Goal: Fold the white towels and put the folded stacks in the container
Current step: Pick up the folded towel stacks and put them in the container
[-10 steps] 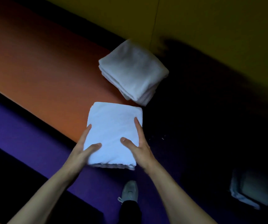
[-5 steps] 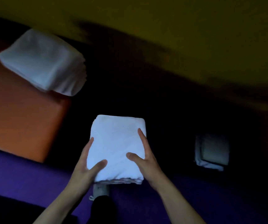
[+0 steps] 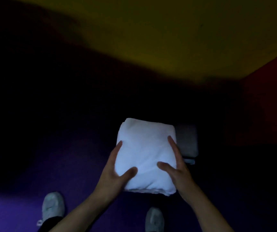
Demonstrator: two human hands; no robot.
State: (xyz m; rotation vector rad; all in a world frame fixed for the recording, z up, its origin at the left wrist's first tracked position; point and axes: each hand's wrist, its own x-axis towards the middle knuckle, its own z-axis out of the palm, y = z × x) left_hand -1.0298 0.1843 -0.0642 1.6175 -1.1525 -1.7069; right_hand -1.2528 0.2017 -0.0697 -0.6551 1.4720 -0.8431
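Folded towel stack (image 3: 145,154), white, is held up in mid-frame, low centre, above a dark purple floor (image 3: 25,173), gripped from both sides.

Far left: floor goes near black, detail lost. Bottom left, a pale grey shoe (image 3: 52,206) w/ dark trouser cuff below it.

Left hand (image 3: 113,173) holds the stack's left edge: thumb lies over the top face near the bottom corner, index finger straight up along the side, other fingers hidden under the cloth. So it clamps the stack btwn thumb & fingers.

Stack itself: roughly square, layers showing along the near edge, slightly tilted, top face creased.

Second shoe (image 3: 154,220) at bottom, just right of centre, under the stack's near edge.

Right hand (image 3: 176,168) mirrors it on the right edge: thumb across the top face, index finger up the side, rest out of sight beneath. Also clamping.

Just right of & behind the stack, partly covered by it, a dim grey folded pile (image 3: 187,143) sits lower down in the dark; can't tell what it rests in.

Top: yellow-olive surface (image 3: 168,39); far right, dark red one (image 3: 268,106).
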